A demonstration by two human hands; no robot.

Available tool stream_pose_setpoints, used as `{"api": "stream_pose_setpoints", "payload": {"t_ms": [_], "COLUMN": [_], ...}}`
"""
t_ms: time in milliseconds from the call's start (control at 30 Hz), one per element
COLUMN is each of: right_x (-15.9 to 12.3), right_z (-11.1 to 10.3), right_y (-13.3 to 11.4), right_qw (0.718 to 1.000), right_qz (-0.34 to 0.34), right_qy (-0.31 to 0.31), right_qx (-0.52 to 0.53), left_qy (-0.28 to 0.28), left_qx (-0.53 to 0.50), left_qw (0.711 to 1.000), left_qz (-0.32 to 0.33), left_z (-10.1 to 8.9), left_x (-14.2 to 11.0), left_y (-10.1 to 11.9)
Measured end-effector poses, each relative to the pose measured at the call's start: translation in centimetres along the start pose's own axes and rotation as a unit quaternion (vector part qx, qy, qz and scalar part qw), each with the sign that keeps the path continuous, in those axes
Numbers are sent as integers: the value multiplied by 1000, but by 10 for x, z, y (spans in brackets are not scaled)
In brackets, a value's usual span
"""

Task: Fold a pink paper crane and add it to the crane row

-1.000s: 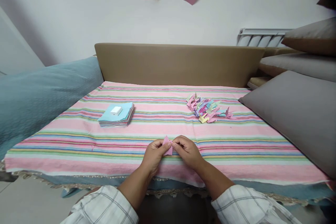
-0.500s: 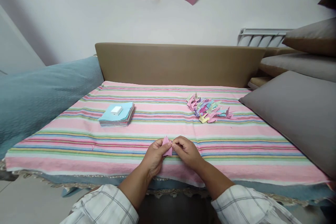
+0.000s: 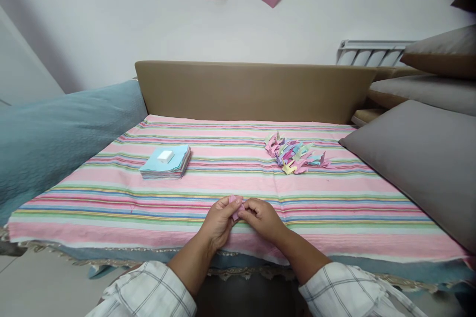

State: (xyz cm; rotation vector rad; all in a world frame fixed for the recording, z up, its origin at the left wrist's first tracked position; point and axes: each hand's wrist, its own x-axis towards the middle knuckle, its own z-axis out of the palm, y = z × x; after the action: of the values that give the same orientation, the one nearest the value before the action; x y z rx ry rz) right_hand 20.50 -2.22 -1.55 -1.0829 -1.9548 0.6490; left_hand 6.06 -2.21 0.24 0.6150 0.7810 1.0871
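Looking at a small pink folded paper (image 3: 235, 215), low in the middle of the view and pinched right in the gap between left hand (image 3: 217, 222) and right hand (image 3: 263, 218). Clamped under the left thumb, mostly hidden by it, and held at the right edge in a narrow pinch of right thumb and bent forefinger. Hard to make out the actual folds behind the fingertips, tbh. Held above a pink striped cloth (image 3: 223, 183), near the front edge. Further back to the right, a loose heap of folded paper cranes (image 3: 293, 156) in mixed pastels. Over to the left, a stack of paper squares (image 3: 174, 163), light blue on top, under a small white block (image 3: 165, 156). Behind all that, a brown backrest (image 3: 253, 91); far right, a big grey cushion (image 3: 424, 158).
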Motion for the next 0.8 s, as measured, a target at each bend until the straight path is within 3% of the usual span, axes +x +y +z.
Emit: {"api": "stream_pose_setpoints", "payload": {"t_ms": [567,800], "right_x": [1,-1], "right_z": [3,6], "right_y": [-2,-4], "right_qw": [1000,989], "right_qz": [12,86], "right_qy": [-21,-22], "right_qx": [-7,114], "left_qy": [24,15], "left_qx": [-66,-23], "left_qw": [997,1000], "left_qz": [-6,-1], "left_z": [3,3], "left_x": [1,-1], "left_y": [0,1]}}
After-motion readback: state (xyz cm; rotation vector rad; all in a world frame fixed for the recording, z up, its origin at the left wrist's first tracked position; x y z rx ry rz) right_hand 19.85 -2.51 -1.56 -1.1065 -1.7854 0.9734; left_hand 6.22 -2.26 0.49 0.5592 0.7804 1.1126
